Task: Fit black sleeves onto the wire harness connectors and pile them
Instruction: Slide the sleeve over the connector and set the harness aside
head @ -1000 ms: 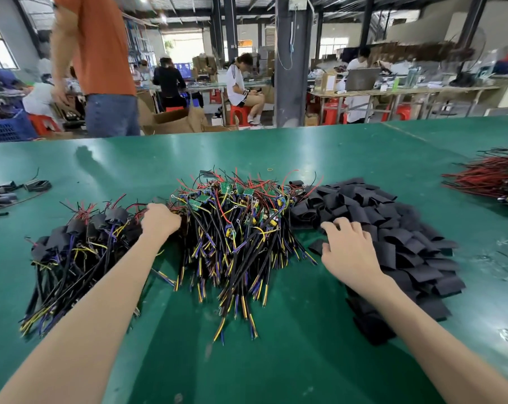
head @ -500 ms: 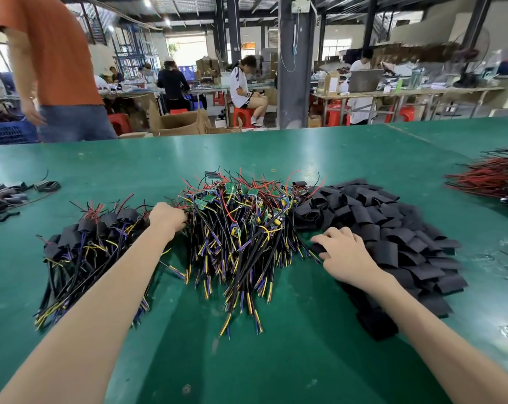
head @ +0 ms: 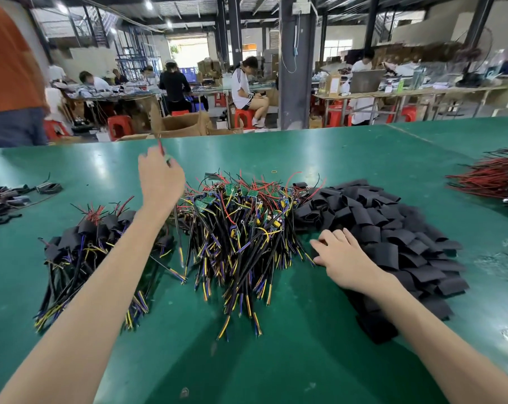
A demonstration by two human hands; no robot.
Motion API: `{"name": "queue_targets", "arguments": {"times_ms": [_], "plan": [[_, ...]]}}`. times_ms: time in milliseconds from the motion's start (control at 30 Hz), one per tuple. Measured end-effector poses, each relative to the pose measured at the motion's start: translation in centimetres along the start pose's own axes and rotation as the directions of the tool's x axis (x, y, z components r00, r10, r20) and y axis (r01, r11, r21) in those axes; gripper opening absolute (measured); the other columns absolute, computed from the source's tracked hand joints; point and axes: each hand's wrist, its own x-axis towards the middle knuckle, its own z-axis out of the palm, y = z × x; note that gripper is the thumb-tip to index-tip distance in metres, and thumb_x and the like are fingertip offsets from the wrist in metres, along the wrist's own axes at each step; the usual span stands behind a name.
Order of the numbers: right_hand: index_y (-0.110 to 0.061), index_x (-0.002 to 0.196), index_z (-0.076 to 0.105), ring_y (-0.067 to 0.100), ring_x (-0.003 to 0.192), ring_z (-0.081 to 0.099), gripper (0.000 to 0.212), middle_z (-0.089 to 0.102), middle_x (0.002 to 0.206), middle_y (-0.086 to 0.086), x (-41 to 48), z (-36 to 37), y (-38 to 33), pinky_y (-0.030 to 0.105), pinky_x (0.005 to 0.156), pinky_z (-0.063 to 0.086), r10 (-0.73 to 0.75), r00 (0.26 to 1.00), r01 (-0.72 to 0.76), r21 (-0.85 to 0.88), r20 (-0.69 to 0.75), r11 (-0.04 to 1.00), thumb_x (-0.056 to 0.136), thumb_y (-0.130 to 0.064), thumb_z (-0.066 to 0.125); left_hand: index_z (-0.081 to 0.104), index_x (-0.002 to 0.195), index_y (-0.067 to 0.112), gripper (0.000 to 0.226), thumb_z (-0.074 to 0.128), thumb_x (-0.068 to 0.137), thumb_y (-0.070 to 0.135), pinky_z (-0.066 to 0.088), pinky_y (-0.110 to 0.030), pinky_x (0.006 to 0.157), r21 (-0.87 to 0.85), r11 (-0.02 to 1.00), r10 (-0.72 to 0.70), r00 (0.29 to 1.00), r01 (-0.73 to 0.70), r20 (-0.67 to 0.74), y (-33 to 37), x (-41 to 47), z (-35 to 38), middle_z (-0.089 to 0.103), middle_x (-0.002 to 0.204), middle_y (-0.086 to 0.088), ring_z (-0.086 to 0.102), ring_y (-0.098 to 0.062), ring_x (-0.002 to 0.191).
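Observation:
A heap of bare wire harnesses (head: 241, 228) with small green boards lies mid-table. Left of it sits a pile of sleeved harnesses (head: 81, 243). A mound of flat black sleeves (head: 392, 228) lies to the right. My left hand (head: 159, 179) is raised above the heap's left edge, shut on one harness whose red lead and green board stick out above the fingers; its black wires (head: 178, 240) hang down. My right hand (head: 340, 255) rests on the near left edge of the sleeves, fingers curled on them; whether it grips one is hidden.
The green table (head: 247, 360) stretches wide. A bundle of red wires (head: 491, 179) lies at the far right, dark scraps (head: 11, 196) at the far left. A person in an orange shirt (head: 8, 68) stands beyond the table's far left edge.
My left hand has lifted up and away from the heap with one harness in it. My right hand has stayed at the sleeve pile's edge, fingers curling.

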Motion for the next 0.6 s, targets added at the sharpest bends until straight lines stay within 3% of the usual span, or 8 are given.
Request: {"name": "queue_targets", "arguments": {"times_ms": [67, 133, 233, 300, 400, 433, 500, 600], "plan": [[-0.018, 0.137, 0.035, 0.025, 0.123, 0.032, 0.041, 0.035, 0.131, 0.004, -0.1, -0.1, 0.1, 0.043, 0.114, 0.007, -0.015, 1.0, 0.015, -0.005, 0.01, 1.0, 0.098, -0.028, 0.038, 0.049, 0.12, 0.002, 0.031, 0.037, 0.092, 0.0, 0.042, -0.039, 0.094, 0.002, 0.963, 0.268, 0.961, -0.268, -0.063, 2.3, -0.5, -1.5, 0.058, 0.112, -0.018, 0.053, -0.035, 0.106], [-0.018, 0.134, 0.038, 0.025, 0.121, 0.032, 0.039, 0.035, 0.128, 0.004, -0.3, -0.2, 0.1, 0.041, 0.113, 0.006, -0.023, 1.0, 0.023, -0.012, -0.009, 1.0, 0.095, -0.024, 0.041, 0.045, 0.132, 0.006, 0.045, 0.038, 0.089, -0.007, 0.036, -0.033, 0.091, 0.071, 0.867, 0.499, 0.861, -0.494, -0.103, 4.2, -1.4, -2.6, 0.057, 0.111, -0.011, 0.047, -0.03, 0.109], [-0.016, 0.125, 0.044, 0.025, 0.117, 0.033, 0.035, 0.036, 0.122, 0.005, -0.3, -0.6, 0.0, 0.039, 0.113, 0.007, -0.026, 0.999, 0.025, -0.016, -0.023, 1.0, 0.09, -0.02, 0.045, 0.044, 0.136, 0.006, 0.064, 0.043, 0.075, -0.016, 0.041, -0.041, 0.08, 0.329, 0.656, 0.707, 0.706, -0.679, 0.049, 4.8, -3.5, -3.0, 0.055, 0.108, -0.013, 0.043, -0.032, 0.099], [-0.014, 0.123, 0.044, 0.026, 0.116, 0.032, 0.032, 0.036, 0.119, 0.007, -0.3, -0.8, 0.0, 0.038, 0.111, 0.01, -0.016, 0.999, 0.015, -0.008, -0.029, 1.0, 0.091, -0.02, 0.044, 0.045, 0.137, 0.007, 0.071, 0.045, 0.069, -0.015, 0.04, -0.038, 0.081, 0.416, 0.541, 0.711, 0.662, -0.731, 0.238, 3.4, -5.5, -2.2, 0.054, 0.107, -0.011, 0.041, -0.027, 0.097], [-0.014, 0.123, 0.044, 0.026, 0.114, 0.032, 0.031, 0.037, 0.118, 0.007, -0.4, -1.0, -0.3, 0.033, 0.104, 0.019, 0.004, 0.996, -0.001, 0.04, -0.088, 0.999, 0.093, -0.022, 0.045, 0.046, 0.135, 0.01, 0.056, 0.049, 0.08, 0.002, 0.041, -0.036, 0.088, 0.408, 0.541, 0.605, 0.677, -0.736, 0.419, -0.4, -9.1, -0.4, 0.054, 0.109, -0.008, 0.042, -0.023, 0.098], [-0.015, 0.122, 0.044, 0.025, 0.112, 0.032, 0.03, 0.037, 0.117, 0.006, -0.4, -1.0, -0.4, 0.032, 0.1, 0.023, 0.009, 0.993, -0.002, 0.057, -0.12, 0.998, 0.092, -0.021, 0.045, 0.05, 0.132, 0.009, 0.045, 0.046, 0.088, 0.015, 0.043, -0.039, 0.088, 0.386, 0.564, 0.585, 0.683, -0.73, 0.437, -1.6, -10.2, 0.0, 0.055, 0.106, -0.008, 0.045, -0.025, 0.098], [-0.015, 0.121, 0.045, 0.023, 0.109, 0.033, 0.029, 0.037, 0.118, 0.005, -0.3, -1.4, -0.6, 0.03, 0.093, 0.03, 0.045, 0.987, -0.024, 0.133, -0.156, 0.991, 0.092, -0.018, 0.047, 0.063, 0.12, 0.009, 0.046, 0.036, 0.094, 0.035, 0.048, -0.041, 0.08, 0.317, 0.623, 0.582, 0.694, -0.716, 0.423, -3.1, -11.9, 0.6, 0.059, 0.094, -0.006, 0.051, -0.027, 0.089], [-0.009, 0.11, 0.058, 0.029, 0.112, 0.036, 0.032, 0.04, 0.129, 0.009, -0.1, -1.7, -0.9, 0.035, 0.09, 0.033, -0.037, 0.983, 0.072, 0.19, -0.179, 0.979, 0.086, -0.008, 0.038, 0.072, 0.103, 0.014, 0.04, 0.038, 0.094, 0.034, 0.046, -0.036, 0.069, 0.237, 0.641, 0.646, 0.68, -0.73, 0.347, -3.9, -12.8, 1.0, 0.059, 0.084, 0.0, 0.046, -0.021, 0.08]]}}
